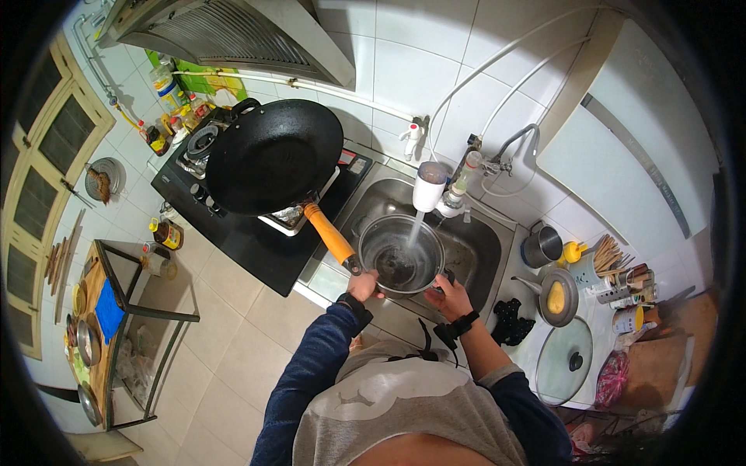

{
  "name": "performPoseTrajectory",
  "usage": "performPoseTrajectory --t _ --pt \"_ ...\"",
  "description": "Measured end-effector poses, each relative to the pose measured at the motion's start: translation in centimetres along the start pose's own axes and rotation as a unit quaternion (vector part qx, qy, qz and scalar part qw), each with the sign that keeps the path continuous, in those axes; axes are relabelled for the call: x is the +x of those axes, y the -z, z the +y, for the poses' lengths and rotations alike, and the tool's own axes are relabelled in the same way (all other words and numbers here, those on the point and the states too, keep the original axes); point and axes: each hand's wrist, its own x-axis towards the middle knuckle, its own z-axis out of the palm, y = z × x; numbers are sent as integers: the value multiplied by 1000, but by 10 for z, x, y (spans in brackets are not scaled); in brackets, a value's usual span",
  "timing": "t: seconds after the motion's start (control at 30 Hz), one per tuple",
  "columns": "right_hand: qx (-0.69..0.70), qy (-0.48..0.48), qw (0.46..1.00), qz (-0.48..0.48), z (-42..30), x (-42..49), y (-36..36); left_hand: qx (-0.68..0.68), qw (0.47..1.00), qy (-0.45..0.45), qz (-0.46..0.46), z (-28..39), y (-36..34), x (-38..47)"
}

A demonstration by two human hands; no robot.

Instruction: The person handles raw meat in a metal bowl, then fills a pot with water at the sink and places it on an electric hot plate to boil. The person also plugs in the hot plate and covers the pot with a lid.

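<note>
Both of my hands hold a round metal pot [402,285] over the front of the stainless steel sink [492,256]. My left hand [363,285] is at the pot's left front rim, close to the end of the wok's wooden handle. On the right side, my right hand [450,296] grips the pot by its dark handle. A stream of water [416,228] runs from a white tap-mounted water filter [428,189] into the pot, where some water stands. The undersides of my fingers are hidden.
A large black wok [277,157] rests on the gas stove [245,233], its wooden handle [329,233] reaching towards the pot. Right of the sink are a black cloth [513,321], a small pan [571,303] with a yellowish item, a glass lid [562,373] and a steel mug [542,244].
</note>
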Motion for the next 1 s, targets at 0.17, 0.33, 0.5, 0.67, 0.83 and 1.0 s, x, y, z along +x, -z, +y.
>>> performPoseTrajectory --t 0.17,0.33,0.5,0.67,0.83,1.0 --pt "5 -3 1000 7 1 2 1 3 1000 -7 0 0 0 0" --pt "-2 2 1000 0 2 3 2 7 1000 -5 -2 1 0 -1" --pt "0 3 1000 4 2 1 1 -4 1000 -9 0 -1 -1 0" --pt "5 2 1000 3 1 1 0 2 1000 -7 12 -3 0 2" --pt "4 0 1000 1 1 1 0 7 1000 -6 4 0 -1 -1" --pt "0 5 1000 5 1 0 0 12 1000 -2 3 2 -1 -2"
